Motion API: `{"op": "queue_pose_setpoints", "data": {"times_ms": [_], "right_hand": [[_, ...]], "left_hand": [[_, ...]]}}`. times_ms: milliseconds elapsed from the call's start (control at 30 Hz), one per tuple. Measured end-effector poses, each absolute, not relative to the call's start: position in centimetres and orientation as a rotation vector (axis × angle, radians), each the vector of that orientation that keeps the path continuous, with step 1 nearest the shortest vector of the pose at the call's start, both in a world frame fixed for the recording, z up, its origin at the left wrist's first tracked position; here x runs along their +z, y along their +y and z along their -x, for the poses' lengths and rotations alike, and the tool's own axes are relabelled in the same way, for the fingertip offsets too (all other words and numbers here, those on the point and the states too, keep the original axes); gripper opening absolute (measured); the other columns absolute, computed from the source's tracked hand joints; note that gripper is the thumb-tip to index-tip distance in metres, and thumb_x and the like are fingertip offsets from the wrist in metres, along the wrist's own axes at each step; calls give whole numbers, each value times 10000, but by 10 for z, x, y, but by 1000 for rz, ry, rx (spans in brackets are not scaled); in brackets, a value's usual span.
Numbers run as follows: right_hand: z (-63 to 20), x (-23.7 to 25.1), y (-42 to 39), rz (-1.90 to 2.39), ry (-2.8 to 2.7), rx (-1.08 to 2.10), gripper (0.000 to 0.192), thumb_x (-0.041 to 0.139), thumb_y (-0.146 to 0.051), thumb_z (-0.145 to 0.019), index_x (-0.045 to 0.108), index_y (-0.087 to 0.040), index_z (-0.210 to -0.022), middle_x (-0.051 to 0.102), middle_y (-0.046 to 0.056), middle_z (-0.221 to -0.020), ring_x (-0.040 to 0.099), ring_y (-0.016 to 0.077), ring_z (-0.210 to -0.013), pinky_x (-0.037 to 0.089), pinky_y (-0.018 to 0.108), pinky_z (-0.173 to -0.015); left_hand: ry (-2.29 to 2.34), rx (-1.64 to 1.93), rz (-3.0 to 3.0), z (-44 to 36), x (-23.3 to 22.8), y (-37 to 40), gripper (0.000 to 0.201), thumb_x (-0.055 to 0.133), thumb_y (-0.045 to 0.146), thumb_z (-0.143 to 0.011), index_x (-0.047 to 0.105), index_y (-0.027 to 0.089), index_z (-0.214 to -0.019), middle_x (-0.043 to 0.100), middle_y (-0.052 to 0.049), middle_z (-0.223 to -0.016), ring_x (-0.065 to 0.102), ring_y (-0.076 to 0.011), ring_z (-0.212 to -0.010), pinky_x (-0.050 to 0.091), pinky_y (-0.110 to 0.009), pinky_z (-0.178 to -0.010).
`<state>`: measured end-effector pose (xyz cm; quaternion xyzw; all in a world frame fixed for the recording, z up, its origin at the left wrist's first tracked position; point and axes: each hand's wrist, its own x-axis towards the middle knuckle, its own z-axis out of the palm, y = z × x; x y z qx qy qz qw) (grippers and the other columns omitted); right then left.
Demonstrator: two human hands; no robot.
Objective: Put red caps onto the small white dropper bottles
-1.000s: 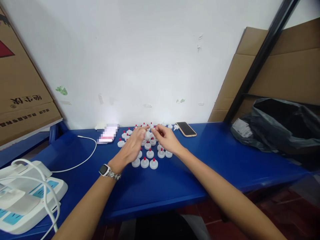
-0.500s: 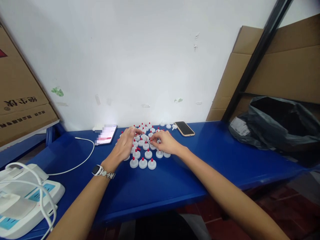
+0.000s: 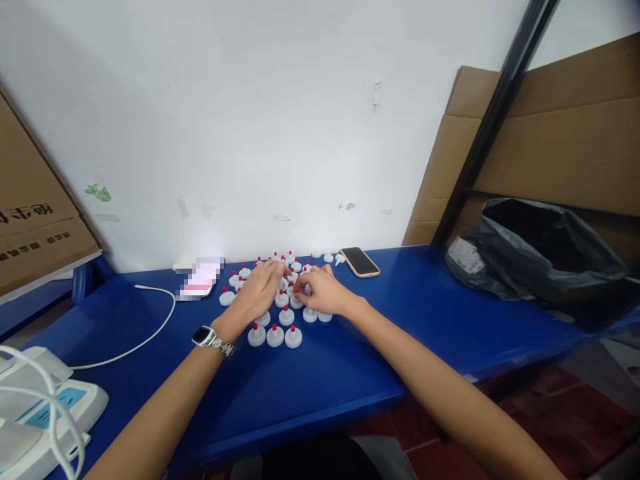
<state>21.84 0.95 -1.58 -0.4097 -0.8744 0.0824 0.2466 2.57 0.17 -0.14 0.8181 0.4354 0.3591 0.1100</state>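
Note:
Many round white caps with red nozzle tips [image 3: 293,337] stand upright in a cluster on the blue table [image 3: 325,373]. My left hand [image 3: 261,288] reaches over the cluster from the left, its fingers bent together above the middle caps. What they hold, if anything, is hidden behind the hand. From the right, my right hand [image 3: 323,290] comes in with thumb and fingers pinched around a red tip among the caps. Both hands are almost touching. A few flat white pieces [image 3: 329,258] without red tips lie by the wall.
A dark phone [image 3: 360,262] lies behind my right hand, and a lit phone [image 3: 201,279] lies to the left. A white cable [image 3: 173,320] and a power strip [image 3: 85,407] occupy the left side. A grey plastic bag [image 3: 540,247] sits at the right against cardboard [image 3: 575,140].
The view has shifted slightly, so most things appear further left. My left hand has moved right, over the caps and closer to my right hand, uncovering caps on the left. My right hand stays pinched.

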Motion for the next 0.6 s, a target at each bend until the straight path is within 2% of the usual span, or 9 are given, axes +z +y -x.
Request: {"op": "queue_pose_setpoints", "data": {"times_ms": [100,233,333,400,467,600], "right_hand": [[-229,-10,16,1149,-2285,281,154,658,-334,-823,704,-202,-889,716,12,-774,599,195,-819,324,350,-840],[-257,-7,52,1385,-2056,266,214,534,-324,-894,687,-187,-952,720,32,-815,613,166,-729,381,303,-748],[-276,-10,91,1663,-1993,24,254,543,-283,-872,681,-179,-1059,733,80,-911,625,238,-930,371,365,-867],[-282,-13,115,1767,-2010,-71,315,555,-287,-862,668,-152,-1123,728,129,-996,586,297,-1068,335,426,-935],[-283,-16,130,1805,-2057,-66,293,564,-265,-849,684,-144,-1087,725,147,-1021,577,316,-1094,305,460,-963],[-275,-16,133,1778,-2102,9,201,528,-198,-854,706,-167,-941,739,106,-967,629,256,-969,301,448,-961]], "left_hand": [[1259,964,-2541,-42,-1,16,403,313,403,-1002,643,192,-908,636,-81,-920,565,-250,-923,447,-431,-892],[1226,904,-2667,-65,-1,43,281,396,316,-964,646,195,-1000,649,-89,-951,578,-256,-919,459,-423,-855],[1229,861,-2683,-81,-1,61,252,416,284,-949,653,199,-967,658,-88,-948,589,-258,-916,464,-410,-834],[1243,864,-2662,-90,-1,69,229,445,280,-934,658,198,-951,665,-89,-944,597,-258,-909,467,-407,-823],[1256,879,-2639,-94,-1,74,218,463,278,-926,662,192,-948,671,-92,-951,604,-254,-907,470,-407,-827],[1272,886,-2624,-89,-2,74,197,493,290,-915,659,191,-955,667,-91,-972,604,-250,-927,480,-408,-849]]}}
